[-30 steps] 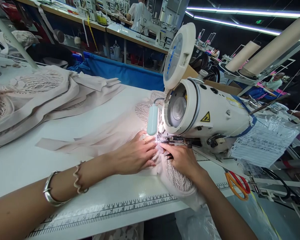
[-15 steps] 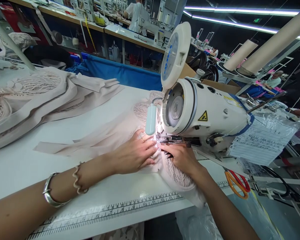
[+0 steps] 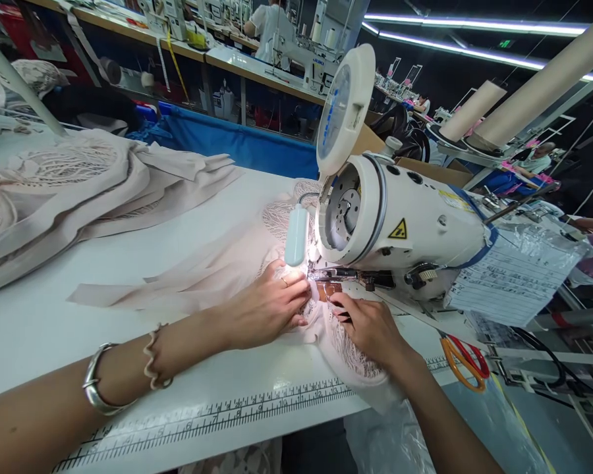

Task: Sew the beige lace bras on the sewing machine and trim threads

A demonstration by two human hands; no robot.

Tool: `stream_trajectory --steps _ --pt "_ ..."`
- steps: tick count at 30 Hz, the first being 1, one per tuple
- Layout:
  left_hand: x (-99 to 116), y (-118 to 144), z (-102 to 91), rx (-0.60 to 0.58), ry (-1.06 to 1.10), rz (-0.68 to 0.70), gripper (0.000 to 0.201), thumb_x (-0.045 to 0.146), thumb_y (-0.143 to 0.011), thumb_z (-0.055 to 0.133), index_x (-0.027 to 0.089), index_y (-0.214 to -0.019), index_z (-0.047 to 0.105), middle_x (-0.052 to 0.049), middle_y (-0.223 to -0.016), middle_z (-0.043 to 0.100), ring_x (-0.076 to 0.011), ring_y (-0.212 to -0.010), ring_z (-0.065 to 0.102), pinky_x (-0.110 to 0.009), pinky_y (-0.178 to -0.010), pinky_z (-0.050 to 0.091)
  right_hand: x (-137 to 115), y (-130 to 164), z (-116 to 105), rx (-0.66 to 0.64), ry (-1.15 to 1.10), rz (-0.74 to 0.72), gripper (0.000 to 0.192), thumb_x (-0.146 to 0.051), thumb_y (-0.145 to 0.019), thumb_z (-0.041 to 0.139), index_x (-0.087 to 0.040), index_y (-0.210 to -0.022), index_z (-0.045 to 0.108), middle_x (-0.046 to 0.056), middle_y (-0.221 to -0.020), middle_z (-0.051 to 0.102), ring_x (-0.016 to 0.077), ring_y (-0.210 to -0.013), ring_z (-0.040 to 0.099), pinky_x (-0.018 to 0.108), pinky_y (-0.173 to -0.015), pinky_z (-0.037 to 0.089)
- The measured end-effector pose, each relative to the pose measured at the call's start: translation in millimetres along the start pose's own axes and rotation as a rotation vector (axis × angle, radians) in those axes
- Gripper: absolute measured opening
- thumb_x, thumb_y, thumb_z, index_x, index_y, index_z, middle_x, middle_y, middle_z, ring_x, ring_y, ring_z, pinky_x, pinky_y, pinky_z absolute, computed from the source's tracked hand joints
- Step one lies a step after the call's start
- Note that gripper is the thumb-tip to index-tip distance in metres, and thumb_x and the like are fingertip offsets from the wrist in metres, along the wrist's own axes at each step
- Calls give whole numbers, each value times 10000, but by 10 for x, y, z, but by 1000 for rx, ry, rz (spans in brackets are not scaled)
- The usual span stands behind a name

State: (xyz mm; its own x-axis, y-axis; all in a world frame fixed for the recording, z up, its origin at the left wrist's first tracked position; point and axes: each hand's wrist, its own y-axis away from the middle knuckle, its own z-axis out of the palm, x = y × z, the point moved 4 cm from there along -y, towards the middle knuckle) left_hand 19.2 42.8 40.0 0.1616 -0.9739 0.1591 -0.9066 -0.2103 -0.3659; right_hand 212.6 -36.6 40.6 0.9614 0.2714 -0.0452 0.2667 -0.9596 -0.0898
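Observation:
My left hand (image 3: 271, 303) lies on the pale pink lace garment piece (image 3: 277, 220), its fingers stretched out and pressing the cloth beside the lit needle area of the sewing machine (image 3: 405, 210). My right hand (image 3: 370, 329) is to the right of the needle, fingers curled. A small dark object shows under these fingers, too hidden to name. Below them, a lace part of the same piece bends towards the table's front edge. A brownish plate shows between the hands. The machine's lamp (image 3: 296, 235) hangs just above my left fingers and hides part of the needle.
More pink lace pieces (image 3: 103, 191) lie heaped at the left. Orange-handled scissors (image 3: 459, 365) rest at the right, near a handwritten sheet (image 3: 508, 270). A printed ruler (image 3: 257, 411) runs along the front edge. Thread cones (image 3: 474, 108) stand behind the machine; people work farther back.
My right hand has drawn back from the needle, down and to the right, uncovering the brownish plate. The part inside the machine's round opening has turned. My left hand stays nearly in place.

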Motion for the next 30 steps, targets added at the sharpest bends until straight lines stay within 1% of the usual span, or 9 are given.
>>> stream_trajectory --steps 3,5,8,11,16,20,23,26,30 --pt "9 6 4 -2 -3 12 442 428 -1077 325 129 -1112 649 -105 -975 695 -265 -901 610 -490 -962 313 -60 52 21 141 87 -181 607 41 -783 418 -248 -1237 699 -28 -631 613 134 -561 516 259 -567 326" --pt "17 9 -3 3 -24 29 469 442 -1078 303 125 -1151 640 -110 -966 694 -267 -887 613 -497 -963 315 -87 49 13 193 110 -239 632 51 -768 404 -258 -1214 728 -34 -587 547 133 -528 453 270 -545 299" --pt "16 8 -12 4 -50 20 475 456 -1070 328 118 -1146 653 -123 -995 684 -288 -911 611 -517 -963 317 -94 0 -11 209 122 -228 625 54 -781 401 -266 -1190 748 -32 -579 516 134 -526 421 278 -534 279" --pt "5 5 -5 -11 -38 4 526 501 -1063 325 102 -1128 662 -149 -1109 679 -316 -1007 603 -538 -997 295 -86 -62 -20 189 128 -202 616 53 -806 401 -281 -1190 749 -32 -589 515 127 -521 397 273 -532 272" --pt "-34 10 4 -2 -22 0 546 511 -1068 281 125 -1206 642 -150 -1104 699 -332 -1045 616 -556 -1007 290 -54 -147 -9 142 106 -163 588 27 -809 437 -301 -1186 747 -32 -598 527 120 -545 443 263 -538 281" --pt "-75 16 3 11 -51 -13 472 484 -1065 334 154 -1201 643 -153 -1138 696 -340 -1086 608 -569 -1018 282 -14 -212 7 58 109 -86 635 15 -788 453 -334 -1251 713 -22 -672 621 132 -604 526 256 -555 318" --pt "-112 1 -6 10 -50 -41 435 473 -1059 374 163 -1186 652 -143 -1148 700 -345 -1100 611 -582 -1028 276 12 -268 17 -22 95 -32 669 13 -774 454 -346 -1285 693 -10 -760 689 158 -720 601 250 -640 391" --pt "-156 -15 0 -8 -61 -75 425 472 -1053 398 156 -1171 657 -145 -1165 701 -351 -1107 616 -601 -1045 266 21 -328 15 -47 39 -4 675 15 -772 444 -341 -1290 690 -5 -871 738 176 -842 637 262 -770 444" --pt "-167 13 80 -16 -88 -104 400 439 -1060 390 149 -1191 632 -149 -1270 669 -340 -1115 611 -630 -1079 223 24 -379 29 -37 -4 12 667 19 -788 429 -340 -1283 694 -12 -830 731 176 -834 641 260 -773 464"
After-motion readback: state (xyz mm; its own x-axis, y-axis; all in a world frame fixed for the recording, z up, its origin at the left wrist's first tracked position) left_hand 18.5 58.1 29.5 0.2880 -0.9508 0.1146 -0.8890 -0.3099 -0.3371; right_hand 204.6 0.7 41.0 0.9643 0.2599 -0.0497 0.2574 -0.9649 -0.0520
